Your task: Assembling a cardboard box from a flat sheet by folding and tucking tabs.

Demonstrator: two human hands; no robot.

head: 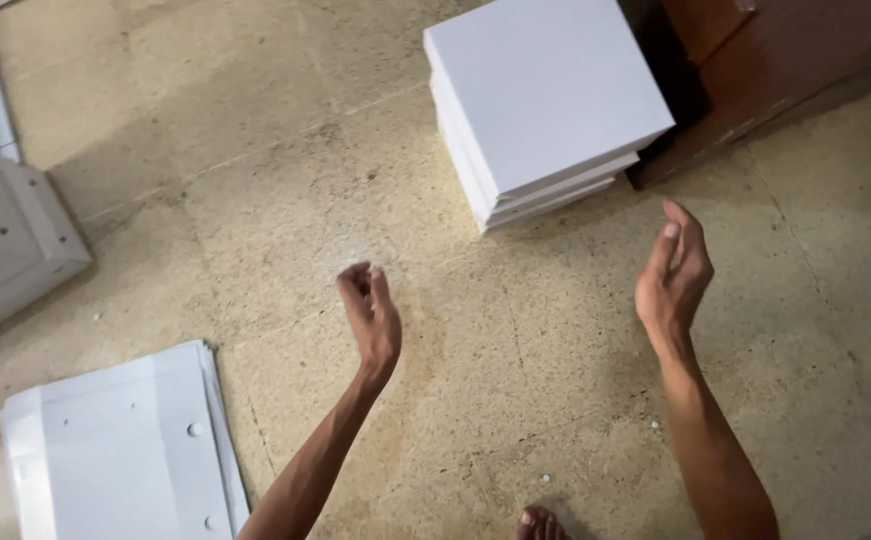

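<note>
Toes (539,523) at bottom edge. Both hands empty: left hand (371,318) loosely curled, right hand (674,275) open, palms facing, spaced stack-wide. White panel stack (541,100) lies just ahead, untouched.

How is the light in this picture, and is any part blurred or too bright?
Head view: soft, even light, with only faint shadows on the floor; the stack of white panels is bright but not washed out; both hands, left and right, look slightly blurred.
</note>
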